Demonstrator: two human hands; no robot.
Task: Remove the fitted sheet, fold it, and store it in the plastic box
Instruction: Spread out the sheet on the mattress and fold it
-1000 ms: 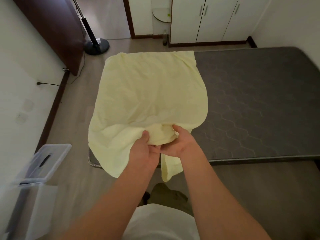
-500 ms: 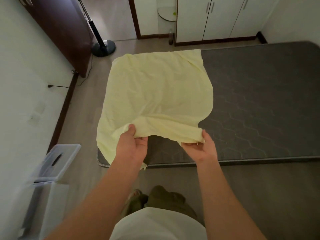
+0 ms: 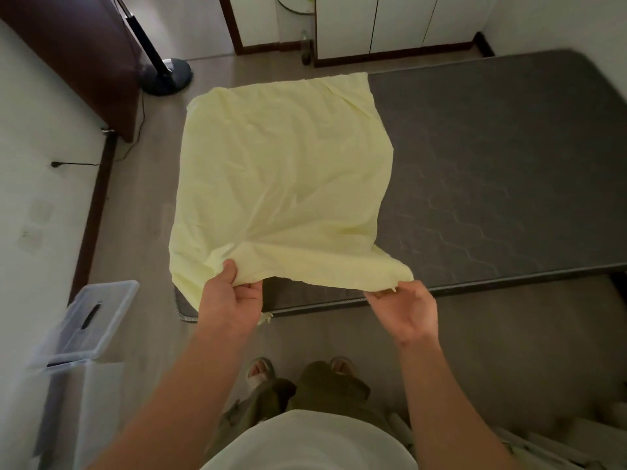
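The person is folding. The crumpled pale yellow fitted sheet [image 3: 285,184] is lying as a rough square over the left end of the dark grey quilted mattress [image 3: 492,171], its near edge lifted. The left hand [image 3: 230,300] is gripping that edge, thumb on top, and the right hand [image 3: 403,310] is pinching the near right corner. Next, I'd judge, this edge is going across to the far one, corners matched. The clear plastic box [image 3: 73,385] is waiting on the floor to the left. No writing is showing.

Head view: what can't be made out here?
- Box contents: head view, hidden by its lid and blur.
- Mattress left part: head view, covered by the sheet.
- Wardrobe top: head view, cut by the upper edge.
- Stand top: head view, same edge.
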